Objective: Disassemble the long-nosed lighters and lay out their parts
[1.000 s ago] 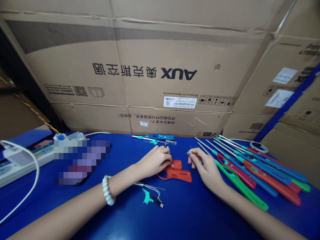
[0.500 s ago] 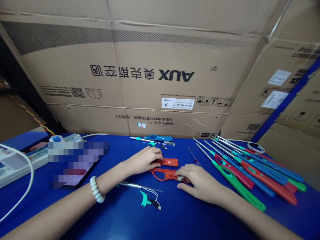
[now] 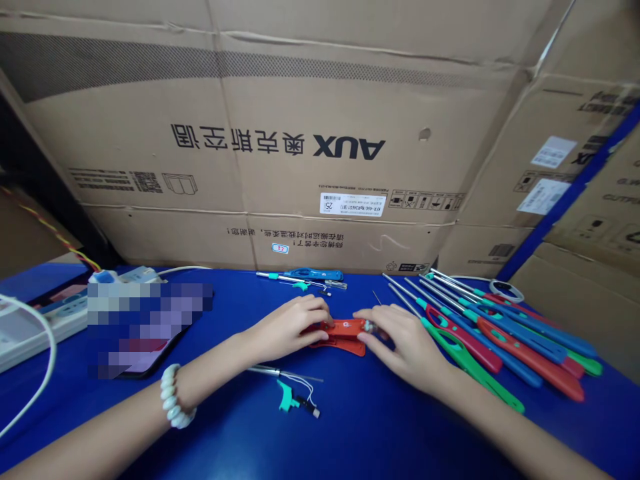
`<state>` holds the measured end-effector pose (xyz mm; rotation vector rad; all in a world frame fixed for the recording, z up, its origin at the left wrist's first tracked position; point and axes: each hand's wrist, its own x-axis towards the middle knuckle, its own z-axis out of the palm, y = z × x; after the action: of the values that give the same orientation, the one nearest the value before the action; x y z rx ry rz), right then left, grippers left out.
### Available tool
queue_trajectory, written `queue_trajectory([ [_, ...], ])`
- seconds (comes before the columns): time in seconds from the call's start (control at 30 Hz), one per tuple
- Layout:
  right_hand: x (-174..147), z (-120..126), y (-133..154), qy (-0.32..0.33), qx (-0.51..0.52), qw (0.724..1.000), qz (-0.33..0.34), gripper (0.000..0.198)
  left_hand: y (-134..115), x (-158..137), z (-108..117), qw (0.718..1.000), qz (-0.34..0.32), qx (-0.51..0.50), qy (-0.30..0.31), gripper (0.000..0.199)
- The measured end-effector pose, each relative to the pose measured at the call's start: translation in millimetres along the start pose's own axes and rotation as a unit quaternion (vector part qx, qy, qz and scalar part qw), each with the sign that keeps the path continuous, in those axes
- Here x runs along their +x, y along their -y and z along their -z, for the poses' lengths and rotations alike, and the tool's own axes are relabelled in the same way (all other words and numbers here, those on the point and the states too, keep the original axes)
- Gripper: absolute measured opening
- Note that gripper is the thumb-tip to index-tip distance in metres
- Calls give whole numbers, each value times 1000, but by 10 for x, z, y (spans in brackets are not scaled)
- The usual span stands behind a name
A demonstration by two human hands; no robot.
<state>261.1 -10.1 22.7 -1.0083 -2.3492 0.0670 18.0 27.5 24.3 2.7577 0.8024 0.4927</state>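
In the middle of the blue table, my left hand [image 3: 293, 325] has its fingers closed on the left end of an orange lighter casing half [image 3: 349, 327]. Under and in front of it shows a second orange casing half [image 3: 345, 346]. My right hand [image 3: 407, 337] pinches a small silvery part [image 3: 369, 326] against the right end of the casing; my fingers hide most of it. Nearer to me lie a metal lighter tube [image 3: 265, 371] with white wires, a teal trigger [image 3: 286, 396] and a black igniter piece [image 3: 306, 404].
Several long lighters [image 3: 505, 340] lie at the right. A blue lighter casing [image 3: 315, 274] with loose parts lies by the cardboard wall [image 3: 280, 173]. On the left are a phone [image 3: 160, 333] and a power strip [image 3: 40, 337]. A screwdriver's shaft [image 3: 377, 297] shows behind my right hand.
My right hand has moved up and right with the silvery part. The upper orange half, in my left hand, has come closer over the lower one. The view has shifted slightly.
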Motion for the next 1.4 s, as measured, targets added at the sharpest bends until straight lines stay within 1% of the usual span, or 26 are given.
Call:
queue_trajectory([
  [0.07,10,58,-23,-46,7,999,-9,19,-20,-9,-35,1000,-3,7,7,9],
  [0.13,16,79,-40,-61,10,998,-16,17,-18,-17,-67,1000,-9,21,18,8],
  [0.3,10,33,-51,-47,10,999,-10,14,11,-26,-103,998,-13,52,43,18],
  [0.4,3,15,-59,-45,9,999,-10,15,22,-29,-103,997,-13,57,45,17],
  [0.53,3,11,-78,-47,6,999,-16,16,88,-31,-94,998,-4,58,31,15],
  [0.83,23,3,-71,-22,6,998,-52,19,494,106,-85,995,56,77,-29,10],
  [1.0,22,-16,-100,-21,12,998,-61,19,604,200,-111,992,80,87,-49,10],
  [1.1,22,-27,-119,-8,14,997,-70,17,613,232,-103,992,81,87,-52,12],
  [1.2,20,-58,-138,17,14,995,-98,12,615,244,-78,993,70,79,-50,14],
  [1.27,17,-95,-152,38,28,992,-120,10,625,244,-65,994,61,71,-49,13],
  [1.4,13,-174,-174,84,68,983,-147,13,658,240,-54,996,47,53,-49,11],
])
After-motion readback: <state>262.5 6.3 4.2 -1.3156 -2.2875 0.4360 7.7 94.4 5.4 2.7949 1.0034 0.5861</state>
